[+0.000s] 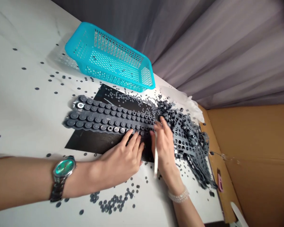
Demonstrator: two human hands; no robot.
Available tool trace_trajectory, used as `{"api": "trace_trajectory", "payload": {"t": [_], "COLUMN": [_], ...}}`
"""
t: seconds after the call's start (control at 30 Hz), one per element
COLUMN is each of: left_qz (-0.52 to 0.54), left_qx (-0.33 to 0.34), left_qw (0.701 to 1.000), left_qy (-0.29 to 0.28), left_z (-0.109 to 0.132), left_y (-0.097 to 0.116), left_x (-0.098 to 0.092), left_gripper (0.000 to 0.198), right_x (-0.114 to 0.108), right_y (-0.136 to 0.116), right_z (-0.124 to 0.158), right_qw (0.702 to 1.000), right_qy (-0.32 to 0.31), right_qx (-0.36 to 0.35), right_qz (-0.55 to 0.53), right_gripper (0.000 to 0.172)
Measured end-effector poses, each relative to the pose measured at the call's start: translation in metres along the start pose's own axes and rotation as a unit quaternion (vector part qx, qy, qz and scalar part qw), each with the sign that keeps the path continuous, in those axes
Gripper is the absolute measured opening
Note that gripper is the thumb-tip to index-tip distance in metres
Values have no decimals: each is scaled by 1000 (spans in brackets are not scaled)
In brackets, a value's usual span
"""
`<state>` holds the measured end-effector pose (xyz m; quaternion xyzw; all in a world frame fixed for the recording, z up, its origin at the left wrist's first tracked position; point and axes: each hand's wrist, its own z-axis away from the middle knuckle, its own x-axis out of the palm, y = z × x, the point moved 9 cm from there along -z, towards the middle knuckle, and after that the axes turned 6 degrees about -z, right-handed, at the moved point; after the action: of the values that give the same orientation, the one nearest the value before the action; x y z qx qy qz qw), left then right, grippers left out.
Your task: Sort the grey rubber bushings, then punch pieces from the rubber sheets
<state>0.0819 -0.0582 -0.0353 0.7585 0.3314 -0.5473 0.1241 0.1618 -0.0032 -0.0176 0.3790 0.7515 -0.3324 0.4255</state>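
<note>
A white surface (26, 119) carries a black mat (85, 140), with a turquoise basket (73, 47) beyond it and a heap of perforated scraps (189, 132) to the right. The dark knobbed piece (97, 117) lies across the mat in long rows. The left hand (125, 157), fingers extended and gripping nothing, rests its fingertips along that piece's near edge. The right hand (164, 148) curls closed around a slim white tool (156, 154), its tip blurred. Small dark discs (111, 203) lie scattered about.
</note>
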Motion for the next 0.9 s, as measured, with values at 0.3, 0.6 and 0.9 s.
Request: {"api": "trace_trajectory", "payload": {"t": [0.3,0.6,0.9], "left_qz": [5,8,12], "left_qx": [1,23,15], "left_qw": [1000,1000,1000], "left_qy": [5,11,21], "left_z": [0,0,0], "left_y": [-2,1,0], "left_x": [-1,-1,-4], "left_gripper": [46,39,37], "right_x": [-12,-7,5], "right_y": [0,-33,-36], "right_z": [18,20,19], "right_qw": [996,985,987], "right_qy": [-47,-61,-94], "right_qx": [15,-129,-126], "right_qz": [-74,-92,-34], "right_gripper": [20,20,22]}}
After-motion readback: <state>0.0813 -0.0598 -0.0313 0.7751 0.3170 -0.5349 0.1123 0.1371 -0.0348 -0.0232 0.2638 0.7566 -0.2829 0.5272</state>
